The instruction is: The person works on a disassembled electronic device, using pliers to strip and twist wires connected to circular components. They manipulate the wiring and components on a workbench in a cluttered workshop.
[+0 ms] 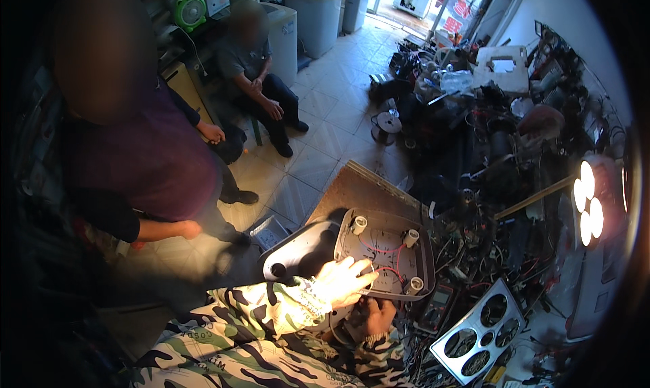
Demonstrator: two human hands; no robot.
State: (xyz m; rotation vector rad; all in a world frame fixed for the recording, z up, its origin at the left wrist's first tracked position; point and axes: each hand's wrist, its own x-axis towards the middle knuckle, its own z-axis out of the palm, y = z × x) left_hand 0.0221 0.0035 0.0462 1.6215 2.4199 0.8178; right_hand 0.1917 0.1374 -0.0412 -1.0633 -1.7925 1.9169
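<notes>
A shallow grey-brown housing lies open side up on the bench before me, tilted slightly. White lamp sockets stand in three of its corners, and thin red wires run between them. Over its near left corner my left hand reaches in from the left, brightly lit, fingers stretched and apart; whatever lies under them is hidden. At the housing's near edge, in shade, my right hand is closed with curled fingers. Its contents, if any, cannot be made out. A dark grey cover with round openings lies left of the housing.
A silver panel with round holes leans at the right, near a multimeter. Tangled parts and cables crowd the right side. Lit bulbs glow far right. One person stands at the left; another sits behind.
</notes>
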